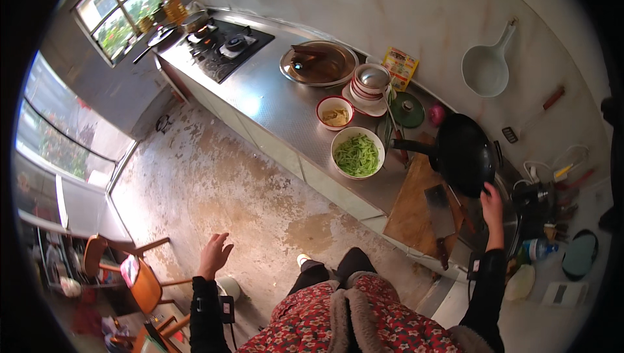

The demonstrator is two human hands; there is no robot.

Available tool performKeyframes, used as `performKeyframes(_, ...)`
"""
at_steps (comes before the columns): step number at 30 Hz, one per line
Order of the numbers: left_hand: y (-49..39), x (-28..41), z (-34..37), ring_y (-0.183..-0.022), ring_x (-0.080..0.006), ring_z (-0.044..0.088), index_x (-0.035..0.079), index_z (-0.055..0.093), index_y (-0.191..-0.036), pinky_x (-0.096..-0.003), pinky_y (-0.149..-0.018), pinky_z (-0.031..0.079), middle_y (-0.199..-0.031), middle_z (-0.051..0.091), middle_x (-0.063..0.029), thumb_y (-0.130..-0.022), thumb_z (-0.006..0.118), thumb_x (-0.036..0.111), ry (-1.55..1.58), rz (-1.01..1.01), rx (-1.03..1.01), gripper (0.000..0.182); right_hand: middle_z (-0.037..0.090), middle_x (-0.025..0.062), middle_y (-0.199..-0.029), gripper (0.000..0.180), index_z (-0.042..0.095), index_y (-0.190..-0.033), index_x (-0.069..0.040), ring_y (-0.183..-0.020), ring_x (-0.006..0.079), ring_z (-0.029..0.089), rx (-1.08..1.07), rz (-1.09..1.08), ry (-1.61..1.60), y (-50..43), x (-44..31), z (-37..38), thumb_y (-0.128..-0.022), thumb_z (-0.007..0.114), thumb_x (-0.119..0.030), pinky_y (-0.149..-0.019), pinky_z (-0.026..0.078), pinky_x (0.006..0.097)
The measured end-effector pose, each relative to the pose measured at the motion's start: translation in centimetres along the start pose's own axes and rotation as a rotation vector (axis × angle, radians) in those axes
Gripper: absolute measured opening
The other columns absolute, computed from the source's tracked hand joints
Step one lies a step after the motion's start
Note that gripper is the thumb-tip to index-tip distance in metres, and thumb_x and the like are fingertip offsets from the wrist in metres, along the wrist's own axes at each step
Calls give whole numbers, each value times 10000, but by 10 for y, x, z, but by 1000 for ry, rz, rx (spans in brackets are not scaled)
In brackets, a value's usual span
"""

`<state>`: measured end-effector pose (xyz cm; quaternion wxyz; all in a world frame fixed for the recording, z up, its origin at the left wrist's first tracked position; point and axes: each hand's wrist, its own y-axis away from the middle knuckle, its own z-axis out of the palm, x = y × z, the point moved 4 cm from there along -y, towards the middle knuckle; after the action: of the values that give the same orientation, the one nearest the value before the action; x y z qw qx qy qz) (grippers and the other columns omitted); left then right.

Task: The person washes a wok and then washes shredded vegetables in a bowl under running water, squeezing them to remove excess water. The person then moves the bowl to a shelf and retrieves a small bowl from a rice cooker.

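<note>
My right hand [491, 204] is at the near rim of a black wok [463, 153], its fingertips overlapping the edge; whether they grip it is not clear. The wok's long handle [414, 146] points left over the steel counter. Below the wok lies a wooden cutting board [409, 207] with a cleaver [440, 209] on it. My left hand [214, 255] is held out over the floor, fingers apart, with nothing in it. Left of the wok handle stands a white bowl of shredded green vegetable [357, 154], and behind it a smaller red-rimmed bowl [335, 113] with yellowish food.
Stacked bowls [369, 87], a green lid [407, 110] and a large metal tray [317, 74] line the counter's back. A gas stove [231, 43] is at the far end, a pot [195, 22] on one burner. Wooden chairs [146, 280] stand at left.
</note>
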<state>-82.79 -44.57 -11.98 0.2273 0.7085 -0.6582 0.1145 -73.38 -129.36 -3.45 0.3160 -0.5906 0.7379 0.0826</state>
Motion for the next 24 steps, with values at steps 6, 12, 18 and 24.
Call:
performKeyframes(6,-55,-22,-6,-899,-286,668,77,595,-1228,-386,-734,537,-1093,632,-121,-856,717,186,94,38,-18,406,681,157,-1124,357,586,-1266,-63,-900,225,690,-205,4,5,-93,-119,21,-920,636,-134,-806,534,325)
performKeyframes(12,-121,-64,-36,-898,-291,677,50,582,-1235,-375,-747,545,-1073,632,-162,-863,706,162,119,17,-52,408,720,120,-963,409,590,-1249,-55,-896,260,695,-446,-88,128,-219,-163,120,-877,670,-205,-808,534,351)
performKeyframes(18,-136,-138,-59,-813,-258,656,43,591,-1219,-360,-706,528,-1000,643,-152,-844,719,165,45,-202,-67,415,698,104,-1104,529,529,-1347,-192,-1059,317,644,-589,128,477,-317,-147,246,-859,670,-341,-901,513,445)
performKeyframes(24,-103,-170,-60,-841,-258,702,-11,631,-1184,-334,-736,555,-961,706,-175,-860,701,187,46,-474,-174,386,685,158,-1090,398,565,-1224,-196,-1028,379,648,-695,127,802,-335,-135,317,-845,659,-278,-817,528,516)
